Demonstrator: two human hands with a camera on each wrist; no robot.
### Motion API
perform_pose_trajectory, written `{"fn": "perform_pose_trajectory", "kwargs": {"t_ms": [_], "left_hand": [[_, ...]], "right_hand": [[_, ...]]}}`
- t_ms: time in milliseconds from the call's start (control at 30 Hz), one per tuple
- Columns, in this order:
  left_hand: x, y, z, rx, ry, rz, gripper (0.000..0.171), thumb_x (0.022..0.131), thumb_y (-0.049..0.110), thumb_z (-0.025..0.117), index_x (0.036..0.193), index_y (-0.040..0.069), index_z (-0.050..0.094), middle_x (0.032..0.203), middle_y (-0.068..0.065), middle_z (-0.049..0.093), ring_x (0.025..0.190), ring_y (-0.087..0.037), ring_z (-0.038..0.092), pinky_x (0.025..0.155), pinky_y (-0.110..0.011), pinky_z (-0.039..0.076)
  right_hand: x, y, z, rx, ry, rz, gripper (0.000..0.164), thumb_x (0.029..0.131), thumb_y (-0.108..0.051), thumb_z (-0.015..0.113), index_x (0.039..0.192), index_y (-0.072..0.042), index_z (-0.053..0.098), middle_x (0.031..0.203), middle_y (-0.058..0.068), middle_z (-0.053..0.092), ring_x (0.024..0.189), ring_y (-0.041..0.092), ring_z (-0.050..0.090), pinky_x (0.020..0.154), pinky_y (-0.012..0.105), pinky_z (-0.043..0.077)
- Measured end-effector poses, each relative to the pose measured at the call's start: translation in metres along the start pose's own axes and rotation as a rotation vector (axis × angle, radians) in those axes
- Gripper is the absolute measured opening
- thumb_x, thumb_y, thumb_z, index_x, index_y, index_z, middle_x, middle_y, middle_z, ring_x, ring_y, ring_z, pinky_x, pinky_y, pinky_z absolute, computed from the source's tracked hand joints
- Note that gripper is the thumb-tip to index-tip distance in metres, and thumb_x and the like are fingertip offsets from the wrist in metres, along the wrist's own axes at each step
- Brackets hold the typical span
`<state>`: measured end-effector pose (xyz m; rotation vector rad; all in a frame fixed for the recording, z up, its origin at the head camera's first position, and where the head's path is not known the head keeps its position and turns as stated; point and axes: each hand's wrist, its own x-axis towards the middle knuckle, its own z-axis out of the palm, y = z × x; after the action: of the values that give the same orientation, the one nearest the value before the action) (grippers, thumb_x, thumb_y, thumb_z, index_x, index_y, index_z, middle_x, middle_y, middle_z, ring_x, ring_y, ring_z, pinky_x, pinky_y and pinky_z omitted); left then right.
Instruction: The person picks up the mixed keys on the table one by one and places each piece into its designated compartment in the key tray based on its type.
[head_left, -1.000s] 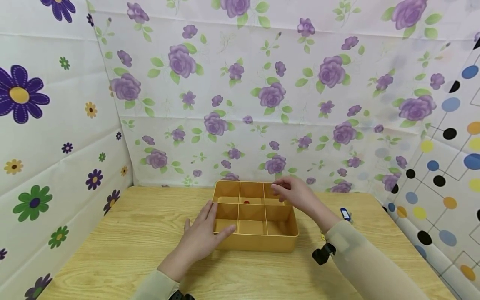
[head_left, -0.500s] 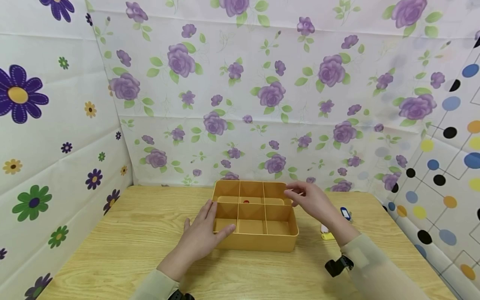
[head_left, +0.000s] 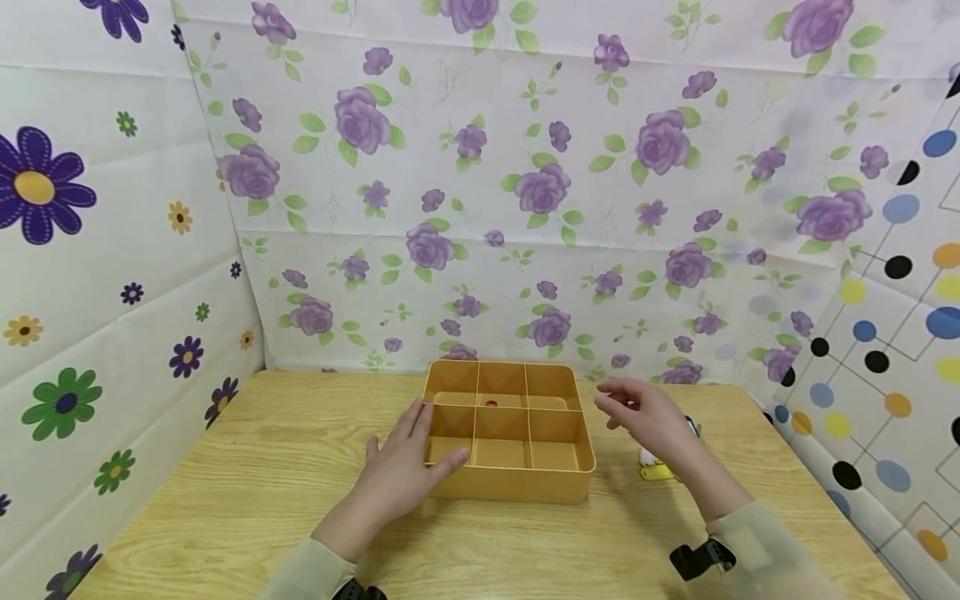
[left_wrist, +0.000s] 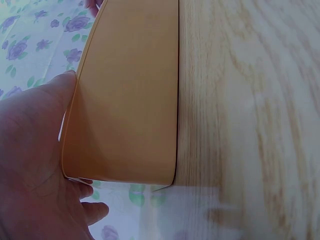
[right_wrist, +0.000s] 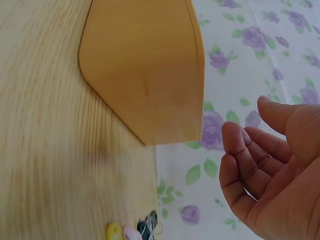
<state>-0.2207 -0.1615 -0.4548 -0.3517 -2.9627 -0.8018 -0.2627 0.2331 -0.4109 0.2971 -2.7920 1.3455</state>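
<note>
A mustard-yellow organizer box (head_left: 510, 485) with several open compartments stands on the table. A small red object (head_left: 491, 404) shows in its back middle compartment. My left hand (head_left: 401, 467) rests against the box's left side, fingers extended along the side and thumb over the front rim. The left wrist view has this hand (left_wrist: 35, 145) against the rim of the box (left_wrist: 125, 100). To the right of the box, my right hand (head_left: 648, 417) hovers in the air with loosely bent fingers. Nothing sits between its thumb and fingers in the right wrist view, where the hand (right_wrist: 272, 170) is apart from the box (right_wrist: 145, 65).
Small tag-like pieces lie on the wooden table (head_left: 300, 450) right of the box, partly behind my right hand: a yellow one (head_left: 657, 472), a pink one (right_wrist: 132, 234) and a dark one (right_wrist: 146, 226). Flower-patterned cloth (head_left: 450, 208) hangs behind the table.
My right hand has moved from over the back right compartment out past the box's right side, uncovering the yellow tag. My left hand and the box stay in place.
</note>
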Motion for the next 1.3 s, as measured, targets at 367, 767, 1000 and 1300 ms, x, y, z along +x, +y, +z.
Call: {"fn": "perform_pose_trajectory", "kwargs": {"t_ms": [367, 767, 1000, 1300], "left_hand": [[-0.001, 0.0, -0.001, -0.01, -0.016, -0.005, 0.11, 0.103, 0.08, 0.054, 0.177, 0.006, 0.018, 0.185, -0.013, 0.008, 0.167, -0.041, 0.021, 0.12, -0.087, 0.004], [0.001, -0.003, 0.002, -0.001, -0.01, 0.0, 0.111, 0.103, 0.081, 0.053, 0.177, 0.004, 0.019, 0.184, -0.014, 0.008, 0.167, -0.042, 0.019, 0.121, -0.087, 0.004], [0.001, -0.003, 0.0, 0.013, -0.013, -0.004, 0.11, 0.104, 0.079, 0.053, 0.177, 0.005, 0.018, 0.185, -0.014, 0.006, 0.167, -0.042, 0.018, 0.121, -0.086, 0.004], [-0.001, -0.002, 0.001, 0.016, -0.013, 0.001, 0.112, 0.103, 0.083, 0.049, 0.177, 0.005, 0.019, 0.184, -0.015, 0.006, 0.166, -0.043, 0.021, 0.12, -0.087, 0.005]], "right_hand": [[-0.015, 0.024, -0.014, 0.003, 0.029, 0.011, 0.054, 0.112, -0.041, 0.068, 0.153, -0.006, 0.064, 0.123, 0.009, 0.075, 0.102, 0.03, 0.076, 0.091, 0.051, 0.062], [-0.026, 0.05, -0.032, 0.012, 0.024, 0.047, 0.059, 0.113, -0.044, 0.067, 0.157, -0.006, 0.06, 0.134, 0.017, 0.073, 0.116, 0.034, 0.073, 0.099, 0.056, 0.06], [-0.032, 0.067, -0.041, 0.009, -0.017, 0.066, 0.057, 0.114, -0.037, 0.066, 0.159, -0.003, 0.057, 0.132, 0.018, 0.071, 0.111, 0.03, 0.07, 0.087, 0.047, 0.061], [-0.033, 0.088, -0.056, 0.048, -0.111, 0.12, 0.059, 0.113, -0.035, 0.067, 0.159, 0.001, 0.056, 0.132, 0.019, 0.07, 0.109, 0.034, 0.068, 0.08, 0.044, 0.059]]}}
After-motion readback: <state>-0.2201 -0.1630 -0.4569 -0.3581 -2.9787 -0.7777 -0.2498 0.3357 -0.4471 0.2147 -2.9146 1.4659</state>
